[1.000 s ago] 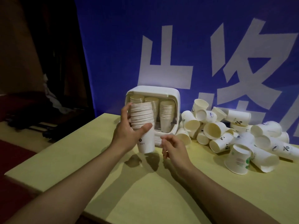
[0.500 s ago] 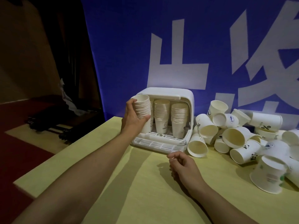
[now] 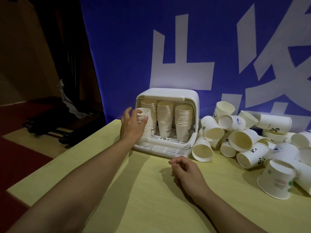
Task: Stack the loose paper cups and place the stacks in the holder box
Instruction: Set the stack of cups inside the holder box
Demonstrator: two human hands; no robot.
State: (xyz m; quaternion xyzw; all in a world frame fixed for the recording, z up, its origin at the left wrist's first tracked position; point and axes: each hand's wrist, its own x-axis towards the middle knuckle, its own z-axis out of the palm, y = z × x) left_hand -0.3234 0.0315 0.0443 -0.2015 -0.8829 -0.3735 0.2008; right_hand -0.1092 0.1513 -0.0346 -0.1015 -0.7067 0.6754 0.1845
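At frame centre, head view: white holder box [image 3: 168, 93] sits on the yellow table [image 3: 151, 199], front open, against the blue banner [image 3: 126, 47]. Inside it, three upright cup stacks in a row: left stack [image 3: 150, 106], middle stack [image 3: 165, 118], right stack [image 3: 183, 121], all standing on the slotted floor. My left hand [image 3: 132, 126] grips a fourth stack [image 3: 145, 118] at the box's left front opening, thumb and fingers curled round its rims; can't tell if its base touches the floor yet. My right hand [image 3: 186, 172] rests lower centre on the table, fingers loosely curled, holding nothing. Right of the box, touching its side, a pile of loose paper cups [image 3: 244, 140], mostly tipped on their sides, some with panda or percent prints. One cup [image 3: 276, 180] stands upside down at lower right.
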